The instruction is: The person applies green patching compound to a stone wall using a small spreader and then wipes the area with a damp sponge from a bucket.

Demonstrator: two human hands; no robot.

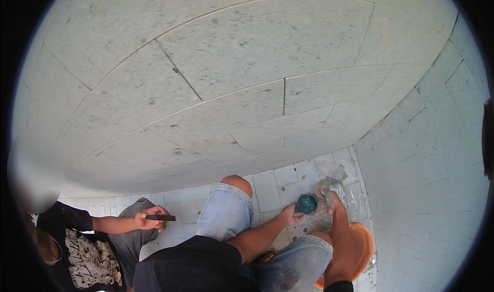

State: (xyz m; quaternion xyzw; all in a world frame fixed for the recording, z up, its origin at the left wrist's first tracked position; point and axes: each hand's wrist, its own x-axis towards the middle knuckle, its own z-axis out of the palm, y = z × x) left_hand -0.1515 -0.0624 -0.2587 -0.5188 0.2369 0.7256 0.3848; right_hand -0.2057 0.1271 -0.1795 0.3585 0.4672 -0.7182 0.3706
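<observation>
One dark green round object [307, 204] is in hand — a small ball-like or bowl-like thing, its exact kind too small to tell. It sits low and right of centre in the view, just above the tiled floor [280, 181], between the person's two knees. Being round, it shows no clear long axis; its lit face turns up toward the camera.

The left hand [291, 215] reaches across from the lower middle and grips the green object from its left side, fingers curled against it. The right hand [329, 197] comes up from the lower right and closes on the object's right edge, fingertips bunched; a pale cloth or scrap [322, 185] lies just above those fingers, and whether the hand pinches it cannot be told.

Crumpled clear plastic sheeting [343, 191] lies on the floor under and beside the hands. One orange basin [366, 243] sits just beside the right forearm, partly hidden by it.

Two knees in torn blue jeans [226, 209] frame the work.

At the lower left a second person in a black printed shirt [90, 258] squats — their one visible hand [150, 220] holds a slim dark flat object [160, 217], lying roughly level and pointing right.
</observation>
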